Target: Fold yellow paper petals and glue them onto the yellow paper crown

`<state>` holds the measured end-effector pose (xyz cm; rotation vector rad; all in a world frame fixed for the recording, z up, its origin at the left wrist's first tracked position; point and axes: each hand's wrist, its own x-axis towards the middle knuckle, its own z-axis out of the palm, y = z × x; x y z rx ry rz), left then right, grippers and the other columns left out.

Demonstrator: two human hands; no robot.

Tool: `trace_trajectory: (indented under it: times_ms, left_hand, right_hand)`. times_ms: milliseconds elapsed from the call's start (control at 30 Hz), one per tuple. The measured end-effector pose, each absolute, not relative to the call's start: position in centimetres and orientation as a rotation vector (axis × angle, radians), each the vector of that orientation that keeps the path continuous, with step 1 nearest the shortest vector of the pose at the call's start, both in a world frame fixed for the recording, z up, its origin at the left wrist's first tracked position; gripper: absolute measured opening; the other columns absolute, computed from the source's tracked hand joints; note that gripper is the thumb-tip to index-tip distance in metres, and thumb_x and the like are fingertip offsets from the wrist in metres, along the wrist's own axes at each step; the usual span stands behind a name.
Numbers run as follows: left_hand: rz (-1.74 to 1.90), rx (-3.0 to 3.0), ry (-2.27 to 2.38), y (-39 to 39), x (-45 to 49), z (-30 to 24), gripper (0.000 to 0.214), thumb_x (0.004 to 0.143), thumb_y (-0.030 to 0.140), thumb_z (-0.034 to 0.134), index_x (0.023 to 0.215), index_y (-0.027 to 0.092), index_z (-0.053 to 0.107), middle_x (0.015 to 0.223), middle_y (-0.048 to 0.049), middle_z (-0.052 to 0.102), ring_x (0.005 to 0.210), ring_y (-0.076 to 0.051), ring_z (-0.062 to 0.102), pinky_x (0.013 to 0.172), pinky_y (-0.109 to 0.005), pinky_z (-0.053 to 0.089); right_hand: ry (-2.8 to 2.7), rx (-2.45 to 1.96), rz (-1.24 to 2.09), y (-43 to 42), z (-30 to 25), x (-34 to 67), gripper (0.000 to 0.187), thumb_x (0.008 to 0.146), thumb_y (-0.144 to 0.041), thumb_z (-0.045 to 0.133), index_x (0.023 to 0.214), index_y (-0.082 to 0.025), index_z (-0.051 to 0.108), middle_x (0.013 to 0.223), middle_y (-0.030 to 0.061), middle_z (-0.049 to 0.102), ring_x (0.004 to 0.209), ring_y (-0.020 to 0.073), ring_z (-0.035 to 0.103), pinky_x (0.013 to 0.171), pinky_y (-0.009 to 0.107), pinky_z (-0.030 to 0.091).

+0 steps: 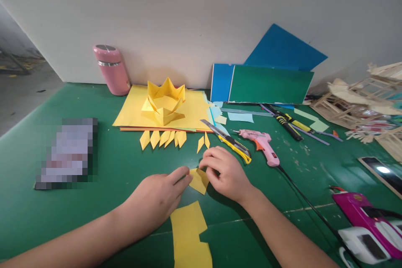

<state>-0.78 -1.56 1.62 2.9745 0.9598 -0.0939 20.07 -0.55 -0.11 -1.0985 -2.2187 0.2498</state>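
Pale, smooth wall (pixel 188 21) rises behind a glossy green tabletop (pixel 122 150) with scuffs and whitish flecks. Near the middle of the table, two bare hands meet over a small, flat piece of yellow paper (pixel 198 181) with angular edges. The left hand (pixel 165 194) comes in with fingers close together, their tips at the paper's left edge; the right hand (pixel 224 171) curls its fingers at the upper right edge. Whether either hand pinches the paper or only presses it cannot be told. Just below, nearer the wearer, lies a larger yellow sheet (pixel 188 234) with a notch cut from its right side. Beyond the hands, a crown-like ring (pixel 163 116) of sharply folded yellow points stands on stacked coloured paper (pixel 132 113), yellow on top. Along the stack's near edge sit slim, creased yellow diamonds (pixel 155 139), most in a row, two a little apart to the right. Just right of these are a yellow-and-black box cutter (pixel 234 144), its metal blade out, and a pink plastic glue gun (pixel 264 140) with an orange trigger and black cord. A rounded pink flask (pixel 113 71) with a shiny metal band stands at the back left; flat blue and green panels (pixel 271 83) lean against the wall, and rough, pale wooden lattices (pixel 339 102) crowd the right.
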Motion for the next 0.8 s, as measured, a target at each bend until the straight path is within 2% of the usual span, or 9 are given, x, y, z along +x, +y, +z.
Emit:
trace_trajectory:
  times_ms: [67,133,233,367,600,800]
  left_hand:
    - [-0.042,2.949,0.970,-1.6,-0.7,1.6,0.038,0.082,0.005,0.046,0.113,0.020,0.062,0.116,-0.0079,0.059,0.067,-0.014,0.065,0.055,-0.022,0.049]
    - [0.029,2.897,1.014,-1.7,-0.7,1.5,0.040,0.084,0.008,0.044,0.118,0.022,0.058,0.115,-0.0075,0.059,0.067,-0.013,0.065,0.057,-0.021,0.050]
    - [0.036,2.857,1.085,-1.8,-0.5,1.3,0.045,0.085,0.010,0.044,0.127,0.023,0.051,0.115,-0.0085,0.058,0.062,-0.012,0.064,0.056,-0.022,0.050]
    - [-0.116,2.951,1.063,-1.9,-0.3,1.1,0.057,0.077,0.005,0.048,0.132,0.018,0.046,0.115,-0.0100,0.057,0.057,-0.014,0.064,0.050,-0.025,0.050]
    - [-0.215,3.008,1.062,-1.8,-0.2,1.1,0.060,0.073,0.000,0.047,0.130,0.018,0.046,0.116,-0.0095,0.058,0.059,-0.014,0.063,0.052,-0.025,0.050]
    - [-0.277,3.005,1.039,-2.0,-0.1,1.2,0.065,0.071,-0.002,0.047,0.134,0.015,0.042,0.116,-0.0110,0.058,0.065,-0.017,0.064,0.055,-0.027,0.051]
  right_hand:
    - [-2.188,-1.123,0.301,-0.6,-0.1,19.8,0.022,0.082,-0.008,0.043,0.087,-0.017,0.063,0.082,0.0076,0.060,0.077,0.0198,0.052,0.068,0.032,0.044]
    - [-2.196,-1.139,0.351,-0.7,-0.1,19.6,0.018,0.085,-0.013,0.046,0.091,-0.018,0.062,0.084,0.0074,0.061,0.080,0.0204,0.054,0.070,0.033,0.044]
    - [-2.199,-1.154,0.418,-0.8,-0.1,19.3,0.012,0.086,-0.016,0.050,0.085,-0.019,0.061,0.082,0.0060,0.060,0.079,0.0197,0.054,0.069,0.032,0.044]
    - [-2.196,-1.209,0.504,-1.0,0.1,19.1,0.010,0.086,-0.014,0.049,0.081,-0.019,0.056,0.083,0.0052,0.058,0.081,0.0195,0.052,0.069,0.031,0.044]
    - [-2.229,-1.307,0.483,-1.3,0.2,18.6,0.006,0.085,-0.014,0.047,0.082,-0.019,0.050,0.088,0.0063,0.054,0.085,0.0216,0.049,0.073,0.035,0.043]
    - [-2.124,-1.303,0.532,-1.3,-0.2,18.4,0.010,0.079,-0.011,0.050,0.075,-0.020,0.048,0.083,0.0043,0.054,0.082,0.0204,0.050,0.072,0.033,0.042]
